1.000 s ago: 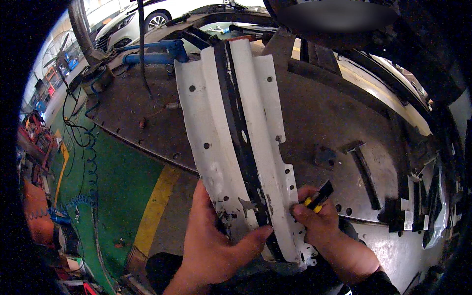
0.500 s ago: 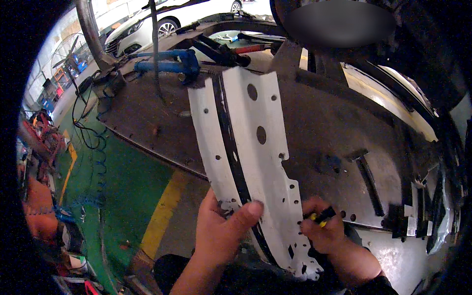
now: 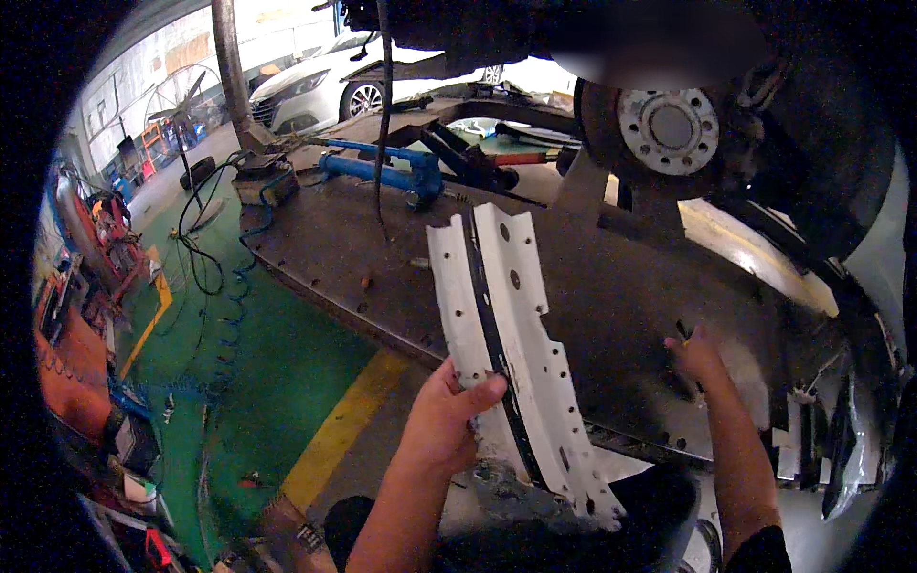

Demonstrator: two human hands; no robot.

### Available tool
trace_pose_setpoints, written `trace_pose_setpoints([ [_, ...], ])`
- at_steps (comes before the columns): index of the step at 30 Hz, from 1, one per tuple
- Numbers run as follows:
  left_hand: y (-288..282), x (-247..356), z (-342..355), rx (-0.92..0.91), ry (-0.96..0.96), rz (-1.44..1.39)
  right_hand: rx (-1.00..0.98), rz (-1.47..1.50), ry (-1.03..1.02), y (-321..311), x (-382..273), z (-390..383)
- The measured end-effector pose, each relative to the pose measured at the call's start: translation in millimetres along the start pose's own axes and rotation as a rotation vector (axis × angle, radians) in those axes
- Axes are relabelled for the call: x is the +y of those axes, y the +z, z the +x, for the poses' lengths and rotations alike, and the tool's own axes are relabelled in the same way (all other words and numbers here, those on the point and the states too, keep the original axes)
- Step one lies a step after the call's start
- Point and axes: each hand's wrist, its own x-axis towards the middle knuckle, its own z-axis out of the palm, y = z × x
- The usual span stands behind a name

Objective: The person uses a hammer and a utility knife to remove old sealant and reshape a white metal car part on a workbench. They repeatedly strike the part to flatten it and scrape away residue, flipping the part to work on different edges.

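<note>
Head | left hand (image 3: pixel 443 420) clamps white panel (image 3: pixel 517 329) (thumb on top) | right hand (image 3: pixel 696 357) outstretched, gripping dark tool (image 3: pixel 682 329)

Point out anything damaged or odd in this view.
The white metal panel in the left hand looks damaged: its lower end is ragged, with dark marks or holes. At upper right, the brake disc sits exposed, with no wheel fitted over it.

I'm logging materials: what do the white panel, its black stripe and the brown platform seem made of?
White panel: probably sheet metal, satin paint; thin folded profile, punched holes.
Black stripe: perhaps adhesive, rubber or paint; dark with pale patches, so unclear.
Brown platform: likely steel, dull and worn; faint sheen, holes along its edge.
</note>
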Motion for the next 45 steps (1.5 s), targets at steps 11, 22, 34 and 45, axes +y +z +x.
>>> trace_pose_setpoints([
  [11,33,8,-59,-0.012,0.421,1.344,-0.156,0.009,0.005,-17,-24,19],
  [22,-27,-91,-37,-0.481,1.124,1.829,-0.033,0.121,-0.144,-13,-30,72],
  [34,-29,-139,8,-0.463,1.061,1.845,-0.151,0.098,-0.229,5,-13,127],
  [45,-25,-154,17,-0.339,1.137,1.879,-0.133,0.300,-0.113,7,-2,126],
])
